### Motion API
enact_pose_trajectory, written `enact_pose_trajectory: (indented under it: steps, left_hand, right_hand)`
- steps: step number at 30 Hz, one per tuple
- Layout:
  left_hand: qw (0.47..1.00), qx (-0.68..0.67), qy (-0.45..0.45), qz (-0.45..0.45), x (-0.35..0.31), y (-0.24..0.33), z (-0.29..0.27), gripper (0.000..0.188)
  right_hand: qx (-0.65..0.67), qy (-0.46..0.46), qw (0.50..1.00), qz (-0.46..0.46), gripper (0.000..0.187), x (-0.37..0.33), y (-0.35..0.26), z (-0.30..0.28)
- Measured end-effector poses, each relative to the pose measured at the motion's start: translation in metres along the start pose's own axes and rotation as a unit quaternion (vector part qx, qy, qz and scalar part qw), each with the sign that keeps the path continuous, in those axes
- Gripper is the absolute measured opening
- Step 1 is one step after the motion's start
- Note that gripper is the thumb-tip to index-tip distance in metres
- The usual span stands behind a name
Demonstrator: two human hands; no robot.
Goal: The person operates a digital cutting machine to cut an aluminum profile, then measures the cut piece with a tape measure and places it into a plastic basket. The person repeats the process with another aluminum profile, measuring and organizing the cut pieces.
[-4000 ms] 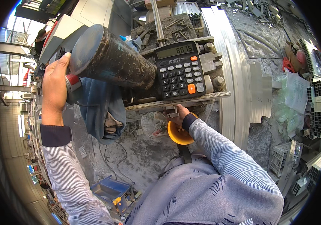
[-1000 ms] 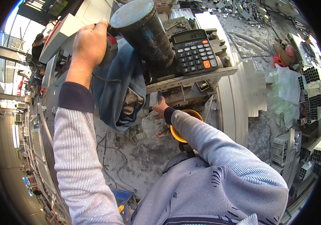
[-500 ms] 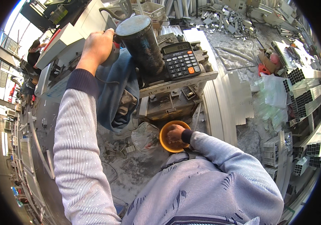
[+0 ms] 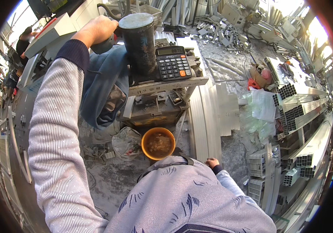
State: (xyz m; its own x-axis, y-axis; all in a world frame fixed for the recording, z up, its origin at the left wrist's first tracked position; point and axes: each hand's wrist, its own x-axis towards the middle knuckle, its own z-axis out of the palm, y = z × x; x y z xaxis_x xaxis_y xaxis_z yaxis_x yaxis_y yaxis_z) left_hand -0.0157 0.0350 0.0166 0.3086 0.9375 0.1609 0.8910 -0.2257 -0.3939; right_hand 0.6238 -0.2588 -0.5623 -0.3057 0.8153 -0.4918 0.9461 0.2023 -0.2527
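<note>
Head view: we see the left hand [image 4: 98, 29] raised at the upper left, its fingers bent over with their tips hidden, so we cannot tell whether they pinch the dark round part [image 4: 103, 46] just beneath. The right hand [image 4: 213, 162] is low, near the end of the strips [image 4: 203, 116], its fingers curled; we cannot tell whether they close on anything. Next to the left hand stands the dark cylinder [image 4: 140, 48], upright, its flat top near the knuckles. Just beside its foot is the calculator [image 4: 173, 63]: we make out digits on its display and marked keys, two of them orange, with tiny lettering between. On the front edge of the plank [image 4: 170, 84] under both we notice dark handwritten strokes. A blue cloth [image 4: 102, 85] hangs left of the plank. Below it sits the yellow bucket [image 4: 143, 144], small pieces [image 4: 159, 144] inside, well apart from the left hand. Farther out we find plastic sheets [image 4: 265, 105], hollow bars [image 4: 292, 110] and, at far left, another person [image 4: 23, 44].
</note>
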Motion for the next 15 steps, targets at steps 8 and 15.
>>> enact_pose_trajectory:
  steps: [8,15]
  left_hand:
    - [0.999,0.011,0.030,-0.018,-0.004,0.009,-0.002,0.018]
    - [0.999,-0.028,0.043,-0.009,0.006,-0.011,0.023,0.029]
  right_hand:
    - [0.313,0.030,0.896,0.312,0.035,-0.068,0.014,0.006]
    - [0.523,0.007,0.804,0.283,0.035,-0.055,0.053,0.012]
